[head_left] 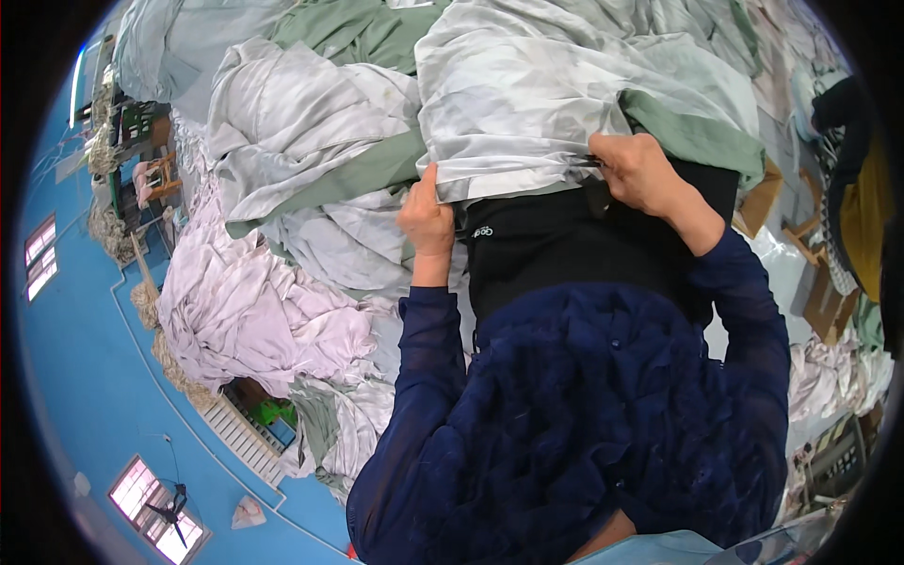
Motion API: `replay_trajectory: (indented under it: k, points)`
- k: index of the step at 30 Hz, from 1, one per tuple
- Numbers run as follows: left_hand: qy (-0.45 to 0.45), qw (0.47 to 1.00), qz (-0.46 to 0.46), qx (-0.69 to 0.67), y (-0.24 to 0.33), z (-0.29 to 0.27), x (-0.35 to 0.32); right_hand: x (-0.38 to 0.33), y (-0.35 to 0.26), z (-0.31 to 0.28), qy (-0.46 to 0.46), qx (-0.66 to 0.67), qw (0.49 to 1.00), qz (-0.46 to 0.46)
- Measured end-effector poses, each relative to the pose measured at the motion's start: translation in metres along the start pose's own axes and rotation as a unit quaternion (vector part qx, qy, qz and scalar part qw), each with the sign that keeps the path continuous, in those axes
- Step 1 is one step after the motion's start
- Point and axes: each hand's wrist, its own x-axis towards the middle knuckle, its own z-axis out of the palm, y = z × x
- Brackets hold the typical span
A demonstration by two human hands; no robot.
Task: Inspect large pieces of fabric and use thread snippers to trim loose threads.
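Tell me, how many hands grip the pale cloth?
2. The left hand pinches the pale cloth at its lower edge; the right hand grips the same edge further right.

I see a heap of pale lilac cloth [254, 311] piled left of centre, with crumpled grey-white sheets [301, 132] above it. A sage-green fabric [363, 33] lies near the top edge. Cardboard pieces [819, 292] sit at the right, and a blue wall with windows [151, 508] fills the lower left.
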Motion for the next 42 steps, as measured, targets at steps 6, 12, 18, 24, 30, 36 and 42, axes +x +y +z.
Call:
replay_trajectory:
  k: [6,12,18,24,30,36,42]
  points:
    - [-0.109,0.993,-0.042,0.028,0.004,-0.006,-0.001,-0.013,-0.007,-0.002,-0.012,0.119,0.989,0.090]
    - [-0.139,0.989,0.009,-0.045,0.084,-0.054,0.045,-0.024,-0.005,-0.016,-0.082,0.244,0.960,0.113]
    - [-0.190,0.941,-0.015,-0.281,0.138,-0.009,0.046,-0.004,-0.032,-0.014,-0.005,0.490,0.865,0.106]
    - [-0.159,0.952,-0.002,-0.262,0.146,0.021,0.035,0.000,-0.018,0.017,-0.009,0.593,0.770,0.235]
    - [-0.156,0.965,0.002,-0.212,0.146,0.027,0.031,-0.009,0.003,0.034,0.020,0.433,0.892,0.131]
    - [-0.158,0.963,-0.011,-0.218,0.144,0.028,0.033,-0.021,0.003,0.003,0.031,0.133,0.977,0.161]
    - [-0.157,0.964,0.000,-0.217,0.142,0.029,0.033,-0.031,-0.008,-0.008,-0.122,0.223,0.948,0.192]
